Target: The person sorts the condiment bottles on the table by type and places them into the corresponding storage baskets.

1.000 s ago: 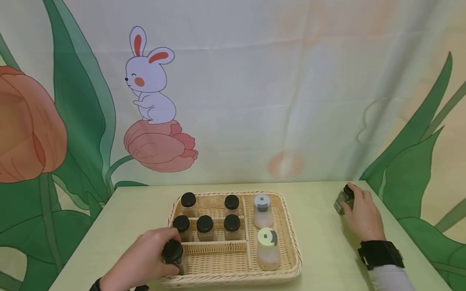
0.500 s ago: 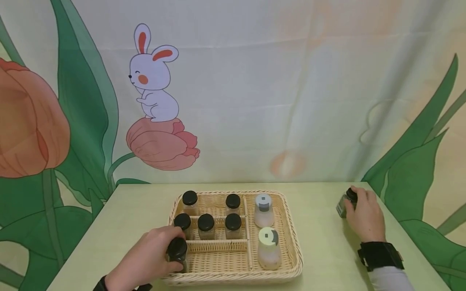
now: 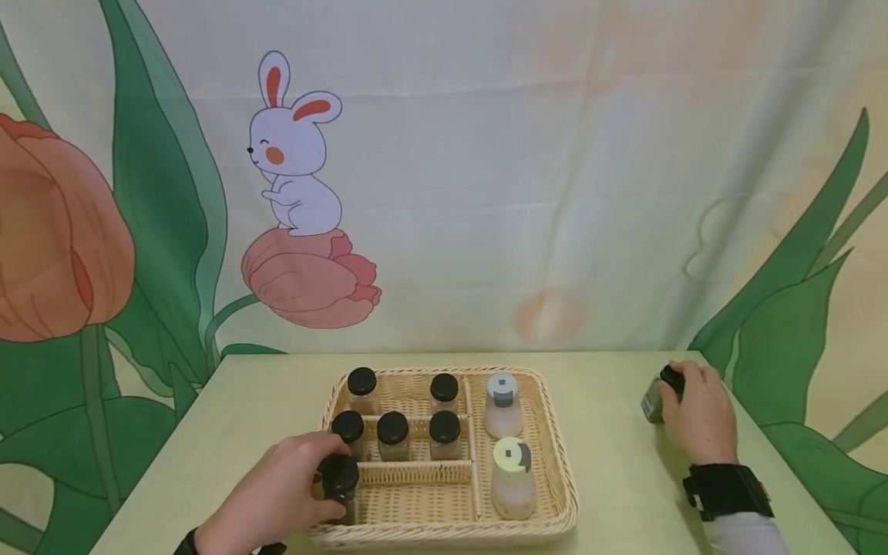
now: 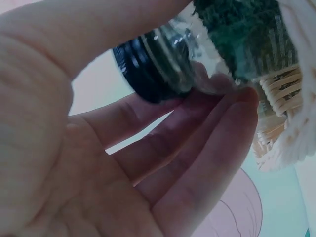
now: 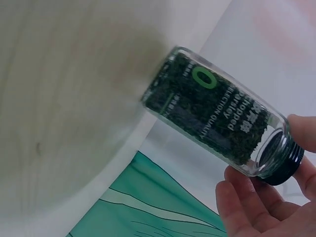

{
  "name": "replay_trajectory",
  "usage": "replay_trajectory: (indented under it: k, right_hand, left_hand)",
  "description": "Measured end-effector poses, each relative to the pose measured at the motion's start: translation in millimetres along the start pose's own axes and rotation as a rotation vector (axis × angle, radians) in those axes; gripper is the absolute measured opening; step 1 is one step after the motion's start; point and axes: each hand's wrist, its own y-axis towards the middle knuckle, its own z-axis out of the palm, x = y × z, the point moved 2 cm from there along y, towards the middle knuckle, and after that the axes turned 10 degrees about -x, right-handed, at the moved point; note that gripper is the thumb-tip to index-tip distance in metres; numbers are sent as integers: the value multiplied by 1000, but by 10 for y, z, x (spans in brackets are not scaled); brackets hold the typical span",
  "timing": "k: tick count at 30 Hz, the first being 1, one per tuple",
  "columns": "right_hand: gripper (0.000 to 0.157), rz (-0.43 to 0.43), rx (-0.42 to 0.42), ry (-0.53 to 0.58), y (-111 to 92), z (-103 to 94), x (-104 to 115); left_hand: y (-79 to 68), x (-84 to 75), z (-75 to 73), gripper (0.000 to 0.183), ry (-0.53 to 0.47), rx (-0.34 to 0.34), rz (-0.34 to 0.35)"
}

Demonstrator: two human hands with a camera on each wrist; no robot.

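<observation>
My left hand point(image 3: 277, 486) grips a spice jar point(image 3: 340, 478) at the front left compartment of the wicker basket point(image 3: 430, 533). In the left wrist view, thumb and fingers go round this glass jar point(image 4: 247, 42), which has a black lid and dark green contents; the basket's weave shows beside it. Far to the right, my right hand point(image 3: 702, 416) holds a second spice jar point(image 3: 654, 402) by its black-capped end. Its label reads "Chopped Parsley" in the right wrist view, and green flakes fill most of that parsley jar point(image 5: 212, 113).
Several black-lidded jars point(image 3: 393, 428) stand in the basket's middle and back rows. Its right compartment holds a grey-capped shaker point(image 3: 502, 405) and a yellow-capped shaker point(image 3: 513, 478). Behind the table point(image 3: 610, 462) hangs a printed curtain point(image 3: 444, 193) with a rabbit and flowers.
My left hand has shifted slightly right with its jar, farther over the basket's front compartment. The parsley jar in my right hand has moved only slightly toward me and looks more upright.
</observation>
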Motion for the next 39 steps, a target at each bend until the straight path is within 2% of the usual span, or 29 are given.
replay_trajectory:
  k: [5, 14, 20, 26, 32, 36, 39]
  right_hand:
    - [43, 7, 14, 0, 3, -20, 15]
    - [45, 16, 27, -3, 11, -16, 20]
    - [45, -1, 19, 5, 16, -21, 17]
    - [46, -22, 9, 17, 16, -19, 27]
    - [46, -66, -33, 29, 28, -86, 94]
    - [49, -95, -46, 33, 50, -171, 236]
    - [49, -117, -56, 48, 59, -241, 397]
  left_hand:
    - [-21, -4, -21, 50, -32, -15, 0]
    - [-23, 1, -35, 50, -16, -19, -23]
    - [-34, -12, -71, 49, -6, -50, -23]
    - [-46, -64, -107, 54, -13, -120, -8]
    - [-61, -124, -111, 52, -21, -236, 28]
    - [-66, -172, -115, 56, -39, -316, 80]
    - [-70, -221, -118, 61, -59, -336, 89]
